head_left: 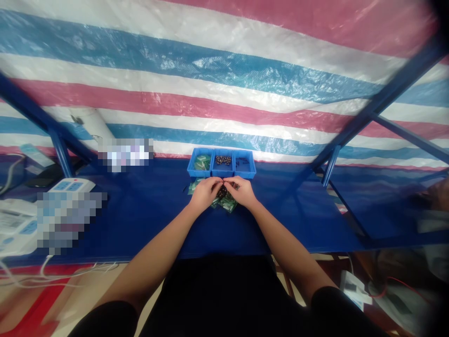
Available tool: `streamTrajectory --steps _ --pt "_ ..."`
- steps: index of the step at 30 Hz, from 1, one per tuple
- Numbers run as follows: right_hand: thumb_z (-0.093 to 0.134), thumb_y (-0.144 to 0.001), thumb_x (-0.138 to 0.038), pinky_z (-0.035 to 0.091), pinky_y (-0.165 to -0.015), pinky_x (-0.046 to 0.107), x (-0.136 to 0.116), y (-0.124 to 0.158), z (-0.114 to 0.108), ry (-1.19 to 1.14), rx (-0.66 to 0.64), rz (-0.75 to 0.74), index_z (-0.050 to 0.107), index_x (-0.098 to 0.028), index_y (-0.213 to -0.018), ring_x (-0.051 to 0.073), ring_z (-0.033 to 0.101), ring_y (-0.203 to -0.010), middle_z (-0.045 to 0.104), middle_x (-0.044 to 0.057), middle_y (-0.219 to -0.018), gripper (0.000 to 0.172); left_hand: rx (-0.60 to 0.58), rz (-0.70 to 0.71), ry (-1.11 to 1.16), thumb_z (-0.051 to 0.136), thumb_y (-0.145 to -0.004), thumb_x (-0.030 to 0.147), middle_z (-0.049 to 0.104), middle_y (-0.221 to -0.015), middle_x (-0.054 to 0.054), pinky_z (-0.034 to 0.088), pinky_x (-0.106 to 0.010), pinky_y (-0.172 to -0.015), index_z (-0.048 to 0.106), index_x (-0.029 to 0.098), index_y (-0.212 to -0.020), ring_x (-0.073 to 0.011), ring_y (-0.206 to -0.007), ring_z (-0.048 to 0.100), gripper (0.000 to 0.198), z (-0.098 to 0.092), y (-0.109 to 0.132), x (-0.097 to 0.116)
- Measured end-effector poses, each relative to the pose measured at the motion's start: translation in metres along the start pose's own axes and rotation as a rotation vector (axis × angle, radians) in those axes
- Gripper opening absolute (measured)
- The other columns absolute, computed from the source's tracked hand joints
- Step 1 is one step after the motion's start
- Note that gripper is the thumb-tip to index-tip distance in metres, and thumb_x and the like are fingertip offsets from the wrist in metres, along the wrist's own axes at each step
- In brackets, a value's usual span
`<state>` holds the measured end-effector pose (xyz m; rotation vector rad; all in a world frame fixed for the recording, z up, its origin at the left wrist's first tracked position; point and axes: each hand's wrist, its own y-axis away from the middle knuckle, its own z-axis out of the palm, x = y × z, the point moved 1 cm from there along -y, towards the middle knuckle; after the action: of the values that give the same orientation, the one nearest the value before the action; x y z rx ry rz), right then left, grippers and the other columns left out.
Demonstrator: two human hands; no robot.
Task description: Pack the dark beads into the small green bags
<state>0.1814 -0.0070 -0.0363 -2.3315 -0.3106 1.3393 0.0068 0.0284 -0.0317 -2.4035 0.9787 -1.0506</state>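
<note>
- Left hand (204, 194) and right hand (242, 191) close together, with fingers curled and thumbs almost meeting forefingers; cannot make out anything pinched between the tips.
- Beneath and between the two hands, on the blue table (157, 220): small dark parts (222, 191) and loose green packets (228, 204), too jumbled to count.
- Just beyond: three blue bins (222, 174) in a row, with green bags at left, many brassy pieces (223, 160) mid-row, a few black slivers (242, 163) at right.

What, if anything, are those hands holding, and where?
It can't be told: the left hand and right hand have fingertips close together near the green pieces, and anything pinched there is too small to see.
</note>
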Motion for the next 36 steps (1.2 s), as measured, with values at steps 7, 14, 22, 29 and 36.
streamTrajectory --steps 7,14,22,29,36 --pt "0.06 -0.084 -0.034 0.054 -0.068 0.028 0.0026 0.0008 0.0026 0.0 0.009 -0.012 0.07 -0.022 -0.106 0.013 0.06 -0.065 0.069 0.005 -0.087 0.027 -0.028 -0.021 -0.012 0.047 -0.094 0.033 0.069 -0.092 -0.004 0.049 -0.03 -0.076 0.062 0.02 -0.102 -0.0182 -0.084 0.064 0.021 -0.0003 0.0001 0.0016" --pt "0.06 -0.084 -0.035 0.055 -0.069 0.029 0.0024 0.0004 0.0017 -0.007 0.02 0.022 0.072 -0.022 -0.103 0.014 0.062 -0.067 0.07 0.005 -0.087 0.026 -0.011 0.009 -0.039 0.049 -0.093 0.035 0.067 -0.08 -0.002 0.049 -0.029 -0.072 0.062 0.021 -0.106 -0.0168 -0.075 0.063 0.023 0.0024 0.0013 -0.0019" --pt "0.061 -0.083 -0.037 0.055 -0.068 0.028 0.0008 0.0011 0.0024 -0.014 0.003 -0.004 0.071 -0.022 -0.105 0.013 0.061 -0.065 0.071 0.005 -0.087 0.028 -0.005 0.029 -0.01 0.045 -0.095 0.033 0.07 -0.095 -0.005 0.049 -0.033 -0.081 0.064 0.021 -0.1 -0.019 -0.087 0.065 0.023 -0.0016 -0.0007 -0.0003" --pt "0.061 -0.083 -0.035 0.054 -0.067 0.028 -0.0029 0.0004 0.001 -0.003 0.012 -0.012 0.072 -0.022 -0.103 0.013 0.061 -0.064 0.07 0.005 -0.085 0.026 -0.057 0.002 -0.048 0.039 -0.097 0.036 0.067 -0.085 -0.004 0.047 -0.03 -0.073 0.061 0.021 -0.101 -0.0188 -0.08 0.062 0.026 -0.001 0.0 0.0" --pt "0.062 -0.083 -0.033 0.054 -0.068 0.027 -0.0019 0.0006 0.0025 0.01 -0.012 -0.031 0.071 -0.023 -0.106 0.013 0.062 -0.067 0.07 0.005 -0.086 0.027 -0.096 -0.009 -0.024 0.036 -0.098 0.036 0.064 -0.081 -0.003 0.045 -0.029 -0.069 0.058 0.021 -0.098 -0.0179 -0.075 0.06 0.027 -0.0044 -0.0009 0.0061"
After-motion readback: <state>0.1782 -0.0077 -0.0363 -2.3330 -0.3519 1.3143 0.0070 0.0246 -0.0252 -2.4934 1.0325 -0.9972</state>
